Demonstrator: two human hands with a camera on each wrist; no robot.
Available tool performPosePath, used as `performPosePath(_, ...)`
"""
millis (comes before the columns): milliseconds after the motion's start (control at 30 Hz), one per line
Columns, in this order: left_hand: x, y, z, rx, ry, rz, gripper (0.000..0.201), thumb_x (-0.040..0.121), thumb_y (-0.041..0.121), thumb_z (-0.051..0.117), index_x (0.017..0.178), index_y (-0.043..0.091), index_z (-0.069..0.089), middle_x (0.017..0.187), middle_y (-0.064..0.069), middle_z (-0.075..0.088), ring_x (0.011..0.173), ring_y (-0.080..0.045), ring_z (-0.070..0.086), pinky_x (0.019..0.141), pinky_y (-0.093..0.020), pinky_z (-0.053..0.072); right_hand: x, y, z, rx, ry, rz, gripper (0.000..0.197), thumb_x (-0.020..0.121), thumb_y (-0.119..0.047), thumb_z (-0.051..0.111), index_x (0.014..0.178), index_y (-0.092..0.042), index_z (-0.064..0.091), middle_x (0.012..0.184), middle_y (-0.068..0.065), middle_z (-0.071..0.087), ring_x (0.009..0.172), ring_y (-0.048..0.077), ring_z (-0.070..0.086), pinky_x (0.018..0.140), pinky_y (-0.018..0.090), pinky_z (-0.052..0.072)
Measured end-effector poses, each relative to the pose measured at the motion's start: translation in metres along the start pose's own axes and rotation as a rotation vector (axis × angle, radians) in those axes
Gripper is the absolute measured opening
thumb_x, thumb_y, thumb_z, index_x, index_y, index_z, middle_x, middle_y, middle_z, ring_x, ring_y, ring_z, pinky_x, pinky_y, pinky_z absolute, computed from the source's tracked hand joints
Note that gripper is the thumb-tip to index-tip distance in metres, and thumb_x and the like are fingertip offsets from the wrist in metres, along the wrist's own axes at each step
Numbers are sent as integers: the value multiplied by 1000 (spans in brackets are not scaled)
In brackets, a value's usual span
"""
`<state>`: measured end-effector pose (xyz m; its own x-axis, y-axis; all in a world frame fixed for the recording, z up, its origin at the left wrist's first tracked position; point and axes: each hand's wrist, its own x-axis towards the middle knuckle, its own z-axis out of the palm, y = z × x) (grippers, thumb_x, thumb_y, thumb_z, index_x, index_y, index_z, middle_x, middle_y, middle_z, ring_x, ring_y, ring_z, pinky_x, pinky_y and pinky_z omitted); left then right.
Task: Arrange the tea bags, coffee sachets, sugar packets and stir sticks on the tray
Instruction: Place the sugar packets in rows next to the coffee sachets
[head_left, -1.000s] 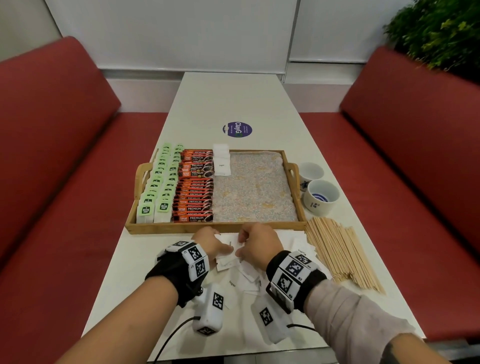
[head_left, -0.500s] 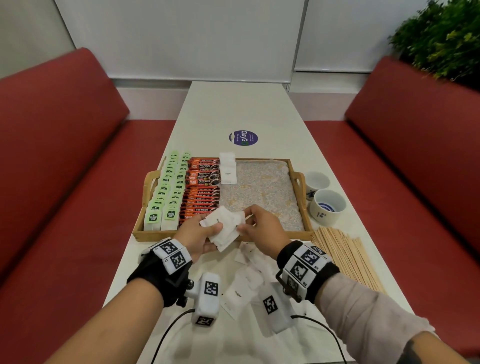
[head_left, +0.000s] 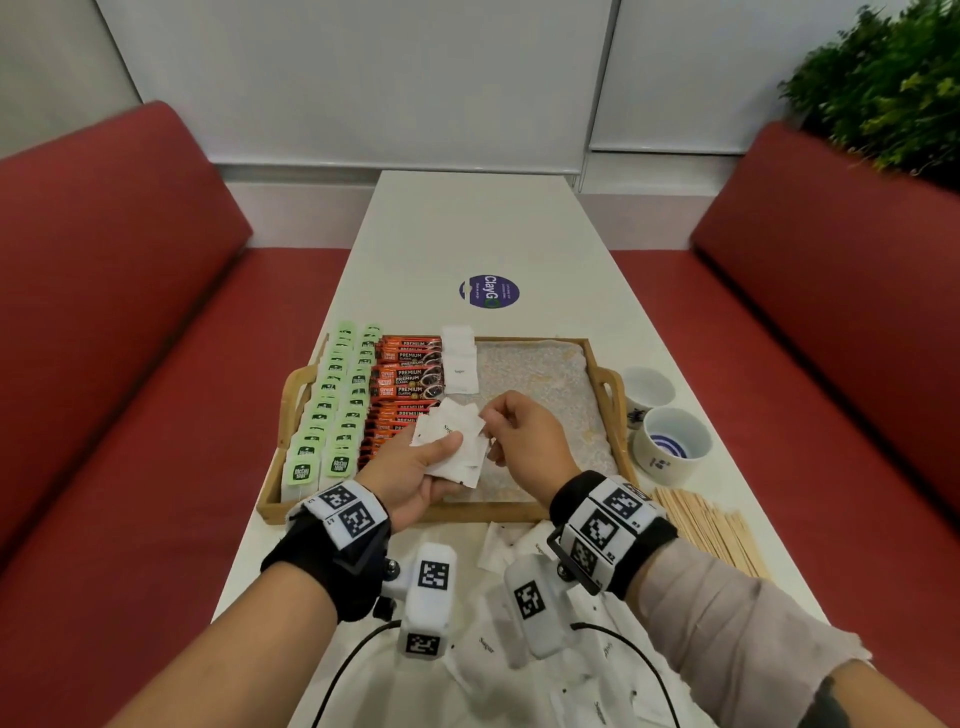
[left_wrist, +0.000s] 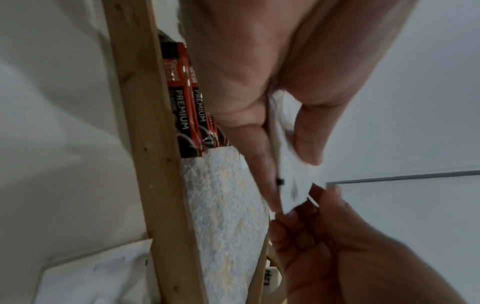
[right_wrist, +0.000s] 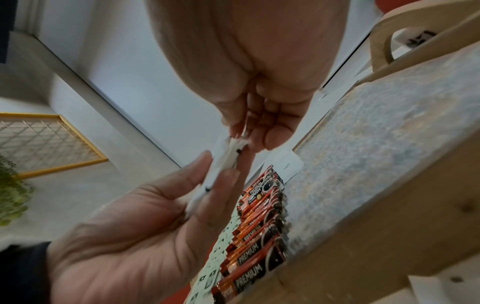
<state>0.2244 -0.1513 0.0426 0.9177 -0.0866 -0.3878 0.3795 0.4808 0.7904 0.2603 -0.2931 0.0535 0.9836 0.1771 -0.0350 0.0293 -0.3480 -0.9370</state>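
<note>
Fingers: left hand (head_left: 410, 470) clamps fanned white paper sugar packets (head_left: 452, 441), thumb on top | right hand (head_left: 524, 441) pinches their edge | wooden tray (head_left: 605, 387), speckled liner | two cups (head_left: 670, 441).

One tray (head_left: 605, 395), two cups (head_left: 670, 447), two hands (head_left: 415, 467).

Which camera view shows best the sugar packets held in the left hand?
The head view: the fanned sugar packets lie face-up in the left hand, above the tray. Both wrist views show them only edge-on, between fingers.
</note>
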Motion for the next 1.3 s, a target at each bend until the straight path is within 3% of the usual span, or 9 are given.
performPosePath(233, 25, 9, -3, 39, 36, 118, 40, 83, 8, 60, 123, 11, 55, 107, -12, 68, 82, -21, 70, 51, -28, 57, 27, -1, 11, -93, 27, 20, 24, 84, -26, 69, 69, -18, 52, 69, 4, 66, 65, 20, 65, 69, 40, 55)
performPosePath(367, 39, 15, -8, 47, 44, 131, 50, 80, 4, 62, 129, 7, 51, 118, -18, 64, 91, -27, 67, 59, -31, 59, 44, -4, 11, -90, 34, 42, 22, 89, -22, 64, 72, -12, 51, 77, 13, 68, 59, 20, 65, 66, 40, 56)
performPosePath(500, 53, 22, -14, 37, 69, 157, 47, 86, -6, 56, 131, 4, 48, 121, -21, 62, 91, -28, 67, 55, -30, 58, 62, -6, 16, -104, 51, 23, 23, 92, -22, 58, 71, -17, 49, 80, 12, 67, 71, 31, 65, 68, 40, 53)
performPosePath(600, 62, 26, -18, 48, 103, 182, 44, 86, -6, 57, 128, 8, 51, 119, -17, 64, 97, -28, 66, 63, -33, 59, 76, -8, 18, -36, 78, 21, 23, 94, -17, 52, 72, -18, 46, 80, 10, 61, 65, 27, 59, 51, 20, 45)
performPosePath(667, 68, 30, -21, 66, 133, 201, 43, 86, -6, 57, 126, 8, 53, 117, -15, 65, 98, -29, 66, 60, -31, 58, 85, -10, 17, 19, 115, 25, 22, 96, -16, 48, 74, -19, 45, 80, 8, 63, 53, 19, 55, 46, 18, 40)
performPosePath(933, 84, 43, -43, 75, 296, 249, 28, 87, -5, 59, 101, 19, 58, 107, -10, 67, 89, -24, 67, 61, -31, 59, 125, -2, 11, -44, 262, 21, 12, 98, -16, 43, 86, -13, 43, 72, 5, 57, 49, 20, 55, 49, 24, 36)
performPosePath(1033, 87, 50, -48, 56, 322, 277, 28, 87, -5, 59, 99, 20, 58, 103, -9, 67, 85, -23, 67, 57, -29, 59, 134, 13, 10, -148, 219, 59, 10, 98, -16, 45, 88, -14, 45, 74, 6, 57, 60, 26, 58, 48, 24, 39)
performPosePath(1133, 89, 54, -49, 31, 322, 288, 27, 87, -5, 59, 100, 19, 58, 97, -6, 68, 75, -18, 69, 52, -27, 57, 141, 27, 16, -239, 155, 105, 11, 96, -16, 49, 85, -16, 48, 77, 9, 60, 72, 31, 61, 63, 34, 49)
performPosePath(1300, 91, 56, -49, 40, 327, 287, 27, 87, -3, 60, 104, 18, 57, 100, -6, 67, 78, -20, 68, 47, -22, 53, 150, 36, 24, -362, 77, 162, 9, 95, -16, 52, 87, -14, 51, 74, -3, 52, 79, 21, 53, 70, 29, 41)
